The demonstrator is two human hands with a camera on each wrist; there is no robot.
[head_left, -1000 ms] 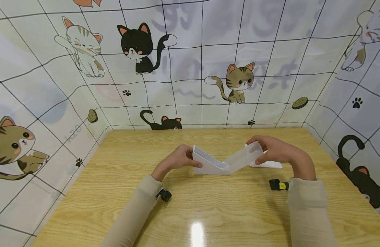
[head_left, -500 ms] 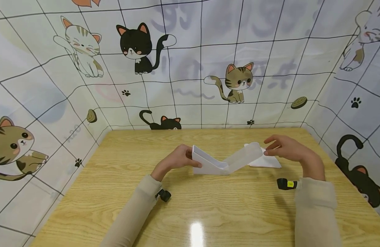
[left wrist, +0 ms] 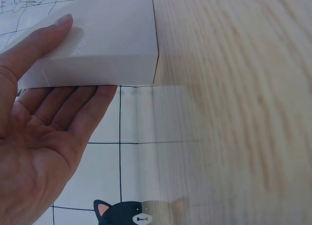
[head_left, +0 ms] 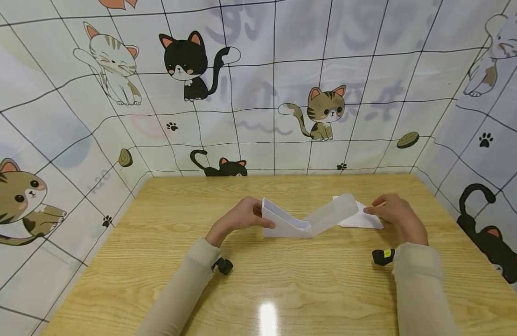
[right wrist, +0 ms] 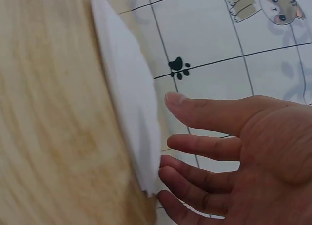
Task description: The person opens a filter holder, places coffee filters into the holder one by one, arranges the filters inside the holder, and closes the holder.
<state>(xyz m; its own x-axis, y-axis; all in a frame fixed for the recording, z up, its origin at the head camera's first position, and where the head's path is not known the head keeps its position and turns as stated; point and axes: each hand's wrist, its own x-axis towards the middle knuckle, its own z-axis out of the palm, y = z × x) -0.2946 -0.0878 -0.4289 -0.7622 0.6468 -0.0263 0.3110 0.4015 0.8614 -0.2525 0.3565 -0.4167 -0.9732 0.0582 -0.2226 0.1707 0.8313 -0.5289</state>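
the left hand (head_left: 243, 214) grips the end of a white box (head_left: 281, 226), thumb on the near face and fingers curled behind. the right hand (head_left: 396, 213) holds nothing, its fingers loosely bent and spread apart from the thumb; the fingertips are right at the edge of a stack of folded white sheets (head_left: 361, 219), though whether they touch it i can't tell. between the hands, the box's translucent lid (head_left: 331, 214) slants up from the box toward the right hand, standing open, its raised end in front of the stack. box and sheets are on a wood-grain table (head_left: 325, 284). below each hand is a beige sleeve (head_left: 420, 289); beyond both hands hangs a cat-print sheet (head_left: 250, 126).
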